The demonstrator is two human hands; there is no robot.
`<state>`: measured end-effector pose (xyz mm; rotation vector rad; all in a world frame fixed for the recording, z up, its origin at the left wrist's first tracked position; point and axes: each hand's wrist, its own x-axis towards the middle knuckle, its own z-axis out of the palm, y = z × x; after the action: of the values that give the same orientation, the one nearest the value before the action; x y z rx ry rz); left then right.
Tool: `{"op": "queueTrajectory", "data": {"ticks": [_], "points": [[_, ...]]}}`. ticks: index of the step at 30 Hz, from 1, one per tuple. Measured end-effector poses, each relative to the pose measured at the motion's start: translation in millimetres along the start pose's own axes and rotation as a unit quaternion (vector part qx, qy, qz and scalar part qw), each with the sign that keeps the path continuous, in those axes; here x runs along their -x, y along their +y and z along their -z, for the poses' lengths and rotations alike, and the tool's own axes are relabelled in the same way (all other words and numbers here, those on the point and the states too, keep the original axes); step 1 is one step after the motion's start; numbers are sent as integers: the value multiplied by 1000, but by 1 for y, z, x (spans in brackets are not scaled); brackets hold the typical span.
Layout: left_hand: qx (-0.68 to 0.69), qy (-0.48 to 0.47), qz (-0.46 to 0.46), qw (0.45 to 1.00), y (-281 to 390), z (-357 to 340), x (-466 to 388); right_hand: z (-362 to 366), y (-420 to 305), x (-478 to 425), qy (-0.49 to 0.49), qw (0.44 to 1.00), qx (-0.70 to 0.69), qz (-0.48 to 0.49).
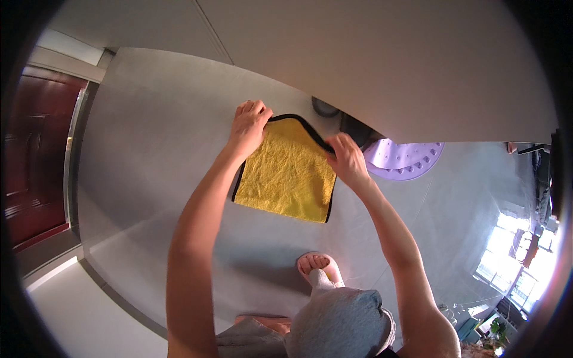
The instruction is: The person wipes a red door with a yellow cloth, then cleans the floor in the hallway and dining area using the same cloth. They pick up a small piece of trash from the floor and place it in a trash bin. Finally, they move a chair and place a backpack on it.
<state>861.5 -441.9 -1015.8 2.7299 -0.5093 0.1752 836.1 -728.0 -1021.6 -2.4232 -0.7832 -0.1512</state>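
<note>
A yellow cloth with a black edging (pixel 286 174) hangs spread out between my two hands, in front of me above the grey floor. My left hand (pixel 251 120) grips its upper left corner. At the upper right corner, my right hand (pixel 348 157) pinches the black edge, which sags and curves between the hands. The lower part of the cloth hangs down with light creases.
A pale cabinet or panel (pixel 380 67) spans the top. Under its edge are a purple plastic basin-like item (pixel 405 163) and a dark round object (pixel 325 107). A dark red door (pixel 40 152) stands at left, my slippered foot (pixel 320 266) below, bright windows (pixel 506 250) at right.
</note>
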Motion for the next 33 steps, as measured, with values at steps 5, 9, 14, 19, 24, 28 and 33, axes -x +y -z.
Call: {"op": "queueTrajectory", "data": {"ticks": [5,9,14,19,24,28,33], "points": [[-18,-10,-85,996,17,36,114,15,-60,92,-118,987,-22,108],[10,-67,-57,996,31,22,190,-6,-75,121,-149,986,11,67],[23,-113,10,993,42,32,185,8,-74,124,-150,988,-38,17],[67,-145,119,980,44,29,140,15,-50,90,-69,995,30,-61],[-37,-33,85,995,30,13,130,1,-61,90,-50,993,30,-99],[-9,-77,21,997,29,7,109,-12,-50,93,-122,976,-43,-177],[205,-259,132,935,48,73,93,47,-78,86,-170,911,-266,-266]]}}
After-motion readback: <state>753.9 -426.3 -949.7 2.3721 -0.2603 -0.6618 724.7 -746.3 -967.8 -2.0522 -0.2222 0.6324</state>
